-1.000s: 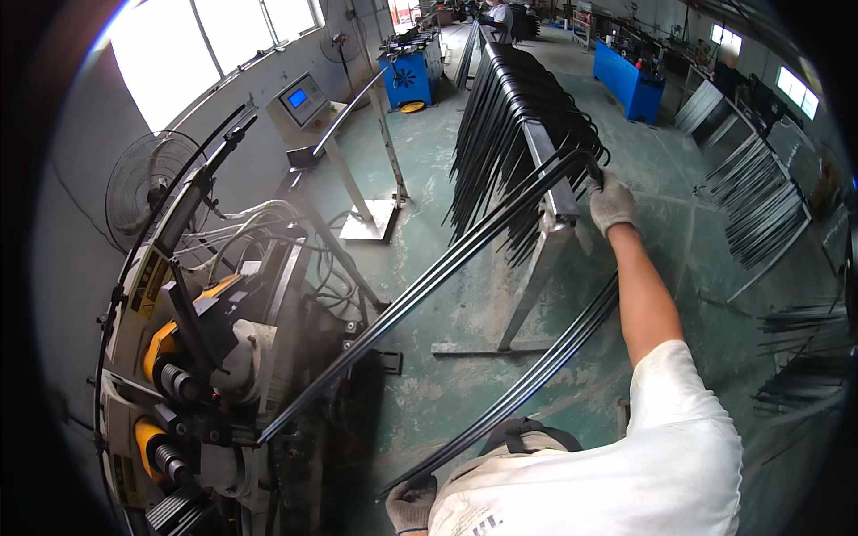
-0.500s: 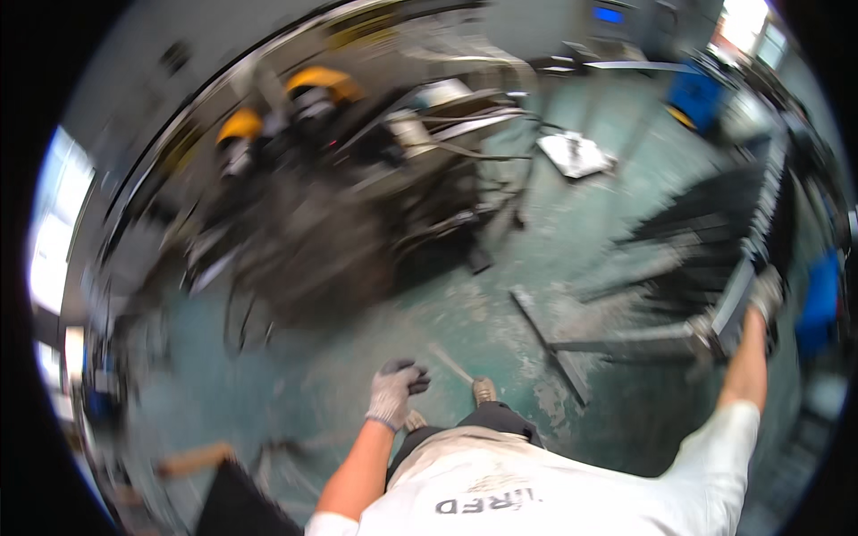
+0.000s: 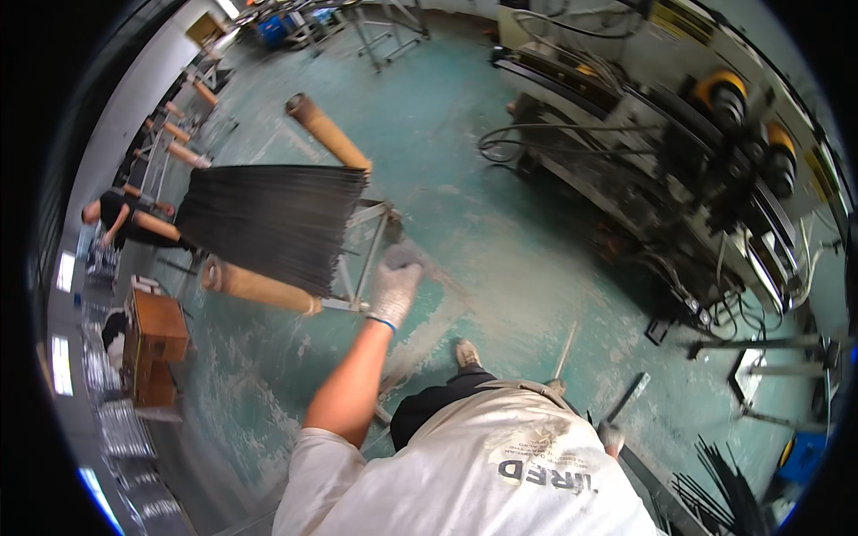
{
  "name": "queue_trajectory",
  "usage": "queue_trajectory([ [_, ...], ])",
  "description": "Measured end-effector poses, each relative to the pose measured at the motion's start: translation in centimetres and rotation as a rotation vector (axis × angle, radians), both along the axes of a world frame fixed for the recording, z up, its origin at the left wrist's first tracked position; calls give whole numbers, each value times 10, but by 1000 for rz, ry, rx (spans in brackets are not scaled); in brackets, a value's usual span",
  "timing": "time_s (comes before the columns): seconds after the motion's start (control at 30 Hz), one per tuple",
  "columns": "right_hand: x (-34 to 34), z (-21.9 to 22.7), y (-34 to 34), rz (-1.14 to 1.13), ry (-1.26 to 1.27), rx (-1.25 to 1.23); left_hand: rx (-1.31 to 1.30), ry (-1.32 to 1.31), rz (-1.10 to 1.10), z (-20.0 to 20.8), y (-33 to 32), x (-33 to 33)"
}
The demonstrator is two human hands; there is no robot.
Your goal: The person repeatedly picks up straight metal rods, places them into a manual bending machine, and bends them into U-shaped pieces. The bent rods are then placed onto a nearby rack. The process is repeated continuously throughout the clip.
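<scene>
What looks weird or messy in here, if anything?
The white shirt has a brownish smudge, so it looks dirty. The green floor has pale, scraped-looking patches, as if its coating wore off. The black rods beyond the left hand look slightly uneven at their ends.

Rods lie, apparently on a frame, between two rolls; a machine stands right.

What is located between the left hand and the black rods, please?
In the head view, the protruding end of a grey metal stand lies between the left hand and the black rods, with green floor showing through its frame.
</scene>
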State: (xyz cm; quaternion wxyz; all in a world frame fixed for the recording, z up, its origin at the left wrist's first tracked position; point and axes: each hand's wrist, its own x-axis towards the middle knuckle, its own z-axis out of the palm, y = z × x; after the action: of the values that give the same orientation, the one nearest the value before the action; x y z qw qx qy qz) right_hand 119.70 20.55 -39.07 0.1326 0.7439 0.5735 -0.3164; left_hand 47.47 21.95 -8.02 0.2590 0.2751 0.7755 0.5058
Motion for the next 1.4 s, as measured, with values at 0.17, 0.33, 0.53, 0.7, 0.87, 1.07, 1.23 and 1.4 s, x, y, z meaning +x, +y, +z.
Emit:
queue_trajectory([
  [0.17,-212,117,174,-14,274,432,138,389,336,76,-87,-189],
  [0.33,-373,159,253,121,324,514,-247,801,608,118,-194,-339],
  [0.53,-641,171,219,519,440,315,-419,676,773,85,-274,-418],
  [0.7,-847,161,147,914,454,197,-390,789,808,70,-258,-427],
  [0.87,-1036,145,122,1163,432,222,-227,839,788,53,-262,-440],
  [1.07,-1210,98,150,1209,335,464,-234,803,868,40,-267,-439],
  [1.23,-1290,78,182,1173,112,559,-298,856,824,45,-258,-450],
  [1.4,-1313,81,185,1228,83,389,-357,860,821,45,-257,-452],
])
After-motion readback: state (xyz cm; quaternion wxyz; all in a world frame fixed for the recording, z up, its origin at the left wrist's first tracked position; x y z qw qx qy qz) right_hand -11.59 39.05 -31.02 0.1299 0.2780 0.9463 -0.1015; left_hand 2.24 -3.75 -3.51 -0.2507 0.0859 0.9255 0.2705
